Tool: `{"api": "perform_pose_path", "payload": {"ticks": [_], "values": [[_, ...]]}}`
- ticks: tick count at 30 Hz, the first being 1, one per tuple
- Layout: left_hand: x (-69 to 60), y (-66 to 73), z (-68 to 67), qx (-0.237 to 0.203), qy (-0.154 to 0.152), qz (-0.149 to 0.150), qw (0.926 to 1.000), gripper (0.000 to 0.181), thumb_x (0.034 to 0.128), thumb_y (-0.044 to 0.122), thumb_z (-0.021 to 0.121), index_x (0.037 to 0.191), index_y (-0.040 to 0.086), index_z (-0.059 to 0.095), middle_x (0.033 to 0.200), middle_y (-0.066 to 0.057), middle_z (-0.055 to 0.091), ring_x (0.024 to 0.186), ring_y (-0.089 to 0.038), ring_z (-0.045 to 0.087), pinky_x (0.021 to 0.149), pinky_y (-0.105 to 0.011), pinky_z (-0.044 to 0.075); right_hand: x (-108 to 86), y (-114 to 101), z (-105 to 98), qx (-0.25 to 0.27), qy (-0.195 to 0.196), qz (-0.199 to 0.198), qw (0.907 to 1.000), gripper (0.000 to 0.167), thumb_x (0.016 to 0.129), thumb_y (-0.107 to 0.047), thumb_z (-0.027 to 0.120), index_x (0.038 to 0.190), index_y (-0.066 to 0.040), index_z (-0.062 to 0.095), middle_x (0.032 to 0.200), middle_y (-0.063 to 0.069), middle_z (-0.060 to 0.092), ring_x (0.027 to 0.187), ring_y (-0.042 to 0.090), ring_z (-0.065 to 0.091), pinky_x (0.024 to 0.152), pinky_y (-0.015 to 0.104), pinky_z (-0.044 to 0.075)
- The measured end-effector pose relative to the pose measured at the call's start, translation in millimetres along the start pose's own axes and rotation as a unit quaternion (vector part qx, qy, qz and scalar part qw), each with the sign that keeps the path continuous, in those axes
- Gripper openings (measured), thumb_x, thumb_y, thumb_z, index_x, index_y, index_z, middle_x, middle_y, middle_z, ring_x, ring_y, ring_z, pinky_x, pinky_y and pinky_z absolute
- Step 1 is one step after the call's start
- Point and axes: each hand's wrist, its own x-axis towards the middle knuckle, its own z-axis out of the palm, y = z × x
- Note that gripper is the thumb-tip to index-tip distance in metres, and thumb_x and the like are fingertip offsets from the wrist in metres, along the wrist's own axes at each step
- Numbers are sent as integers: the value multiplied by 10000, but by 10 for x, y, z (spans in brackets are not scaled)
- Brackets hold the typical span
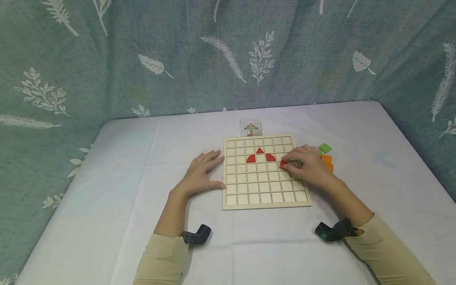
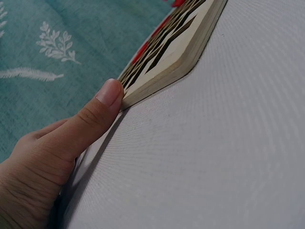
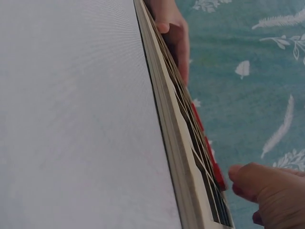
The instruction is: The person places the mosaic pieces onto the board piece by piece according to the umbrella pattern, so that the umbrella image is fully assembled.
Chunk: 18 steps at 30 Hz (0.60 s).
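Note:
A wooden grid board [image 1: 263, 191] lies on the white cloth, with a red triangle [image 1: 259, 151] and two red curved pieces [image 1: 251, 158] in its squares. At its left edge rests my left hand [image 1: 200, 174], fingers spread; the left wrist view shows the thumb [image 2: 90, 119] against the board's side [image 2: 157, 86]. Over the right part of the board, my right hand [image 1: 309, 165] pinches a red piece [image 1: 283, 164] between thumb and fingertips. In the right wrist view the right hand [image 3: 274, 191] is beside a red piece [image 3: 219, 177]; its exact shape is partly hidden.
Behind the board lies a small pattern card [image 1: 250, 128] showing a green and red figure. Green pieces [image 1: 325, 148] and orange pieces [image 1: 327, 160] lie right of the board, partly behind my right hand. A leaf-patterned curtain [image 1: 192, 71] hangs behind the table.

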Motion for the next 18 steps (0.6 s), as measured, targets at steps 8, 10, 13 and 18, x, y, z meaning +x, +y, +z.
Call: {"api": "perform_pose_path", "payload": {"ticks": [8,10,13,18], "values": [[-4,7,2,18,11,-38,10000,957,605,607,787,1412,210,460,1535,39,310,1439,-202,199,1197,-415,87,-8,2,38,29,-245,202,9995,185,757,-135,780,927,-75,744,925,57,709,806,182,493,729,346,331],[-4,2,3,37,13,-33,10000,958,604,604,788,1413,209,459,1535,37,310,1439,-203,199,1197,-416,90,-9,2,41,23,-265,217,9994,196,754,-143,783,934,-77,743,931,61,708,813,186,491,741,354,328],[-4,-4,5,33,18,-25,10000,958,603,597,791,1411,205,460,1533,34,313,1438,-204,200,1196,-415,92,-11,4,45,38,-259,264,9993,210,750,-148,787,942,-76,740,935,68,705,822,200,493,752,368,331],[4,-8,12,31,20,-17,10000,958,604,613,782,1410,207,462,1532,32,316,1437,-203,203,1196,-415,93,-16,21,56,53,-243,453,9987,218,746,-149,792,937,-59,738,923,84,694,865,238,525,800,408,372]]}}
